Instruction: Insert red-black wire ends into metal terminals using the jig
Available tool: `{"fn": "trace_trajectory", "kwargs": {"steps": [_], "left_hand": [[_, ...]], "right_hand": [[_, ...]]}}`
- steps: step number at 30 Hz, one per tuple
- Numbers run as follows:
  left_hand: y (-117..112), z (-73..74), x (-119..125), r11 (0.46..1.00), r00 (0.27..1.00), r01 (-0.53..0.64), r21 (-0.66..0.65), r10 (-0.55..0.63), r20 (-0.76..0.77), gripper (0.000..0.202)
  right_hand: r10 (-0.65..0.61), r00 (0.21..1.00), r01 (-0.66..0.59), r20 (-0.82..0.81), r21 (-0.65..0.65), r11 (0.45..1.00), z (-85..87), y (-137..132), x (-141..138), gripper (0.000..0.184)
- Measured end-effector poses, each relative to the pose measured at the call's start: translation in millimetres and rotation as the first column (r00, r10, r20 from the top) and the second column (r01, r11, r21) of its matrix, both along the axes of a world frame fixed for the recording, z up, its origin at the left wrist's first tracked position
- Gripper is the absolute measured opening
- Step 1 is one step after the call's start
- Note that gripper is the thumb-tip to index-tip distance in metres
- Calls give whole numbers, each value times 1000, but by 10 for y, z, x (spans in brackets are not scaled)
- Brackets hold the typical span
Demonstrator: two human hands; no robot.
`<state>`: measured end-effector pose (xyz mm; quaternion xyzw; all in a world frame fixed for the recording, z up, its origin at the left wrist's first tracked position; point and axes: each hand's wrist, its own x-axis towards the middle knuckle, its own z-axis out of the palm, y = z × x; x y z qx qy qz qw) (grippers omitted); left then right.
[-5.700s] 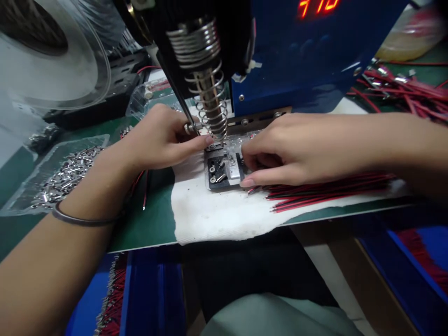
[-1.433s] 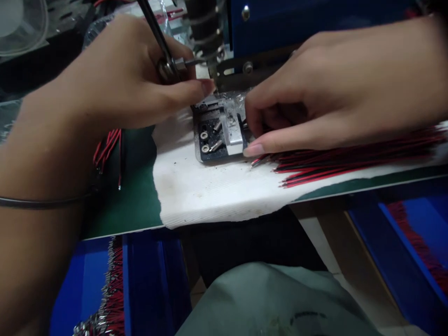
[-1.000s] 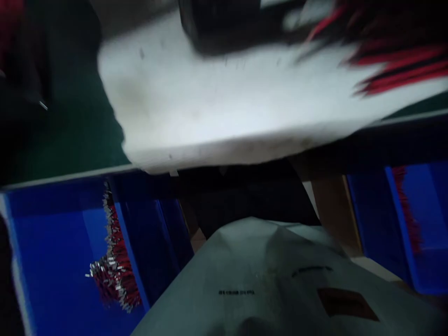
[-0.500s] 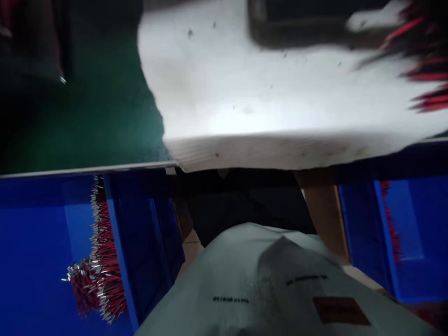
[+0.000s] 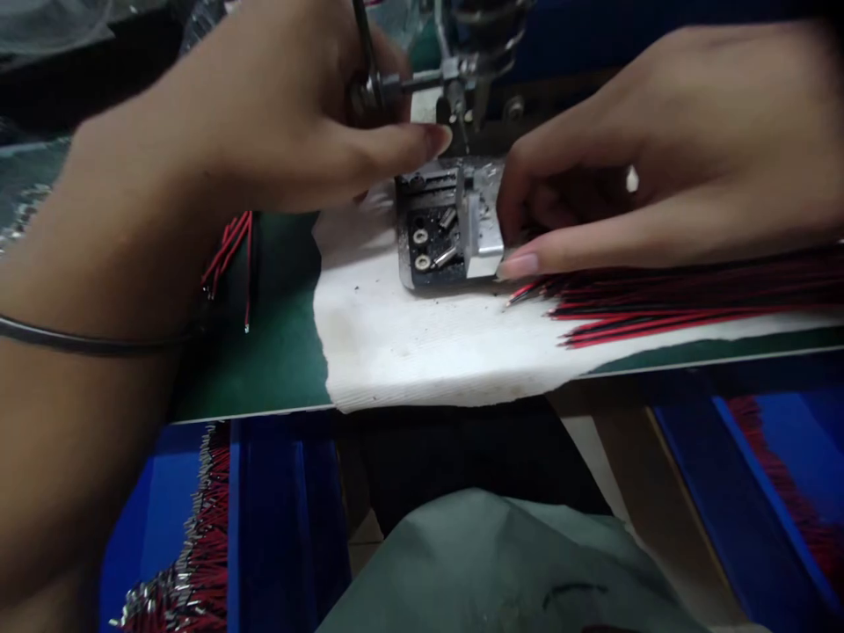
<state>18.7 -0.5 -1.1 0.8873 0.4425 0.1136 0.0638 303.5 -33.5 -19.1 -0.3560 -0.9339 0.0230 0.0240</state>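
My left hand [image 5: 330, 132] reaches in beside a machine head [image 5: 484, 40] with a coiled part and thin metal rods. Its thumb points right, just above a small metal fixture [image 5: 432, 237], and its curled fingers are largely hidden. Whatever they hold cannot be made out. At the fixture's right side, my right hand [image 5: 633, 167] is curled, thumb and fingers at the silver block [image 5: 486, 233]. Anything between those fingertips is hidden. Below this hand lies a bundle of red and black wires [image 5: 659, 303], tips toward the fixture.
White cloth [image 5: 422, 343] lies under the fixture on a green tabletop [image 5: 283, 352]. More red and black wires [image 5: 230, 251] rest at the left. Blue bins below the table edge hold wires with silver ends [image 5: 198, 545] at left and red wires [image 5: 784, 475] at right.
The view has tilted up from my lap and the table edge to the fixture. Both my hands now show at it; earlier neither was clearly visible there.
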Motion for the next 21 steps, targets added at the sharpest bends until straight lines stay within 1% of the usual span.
{"fn": "trace_trajectory", "kwargs": {"steps": [2,3,5,7,9,11,15,18,21], "left_hand": [[-92,9,89,998,999,25,54,-23,-32,59],[-114,3,113,998,998,34,60,-31,-46,59],[-113,-12,126,997,997,34,65,-30,-70,62],[-72,-25,104,995,996,44,87,-36,-87,70],[-24,-32,67,989,992,95,112,-86,-89,76],[8,-37,32,982,987,148,117,-140,-78,77],[18,-44,6,970,978,205,133,-196,-74,77],[19,-49,5,973,981,190,134,-182,-71,74],[31,-45,2,979,985,165,116,-158,-70,64]], "right_hand": [[-71,992,73,101,-8,997,37,-96,-145,74],[-105,986,108,128,-18,994,49,-123,-179,75],[-128,982,135,142,-44,990,67,-146,-192,74],[-123,985,133,119,-83,988,82,-150,-173,67],[-116,989,126,87,-127,984,92,-155,-160,56],[-117,991,126,68,-160,979,98,-162,-161,50],[-127,990,135,55,-179,975,97,-164,-174,49],[-128,990,136,56,-175,975,94,-158,-178,48],[-139,987,150,83,-151,977,100,-160,-184,52]]}}
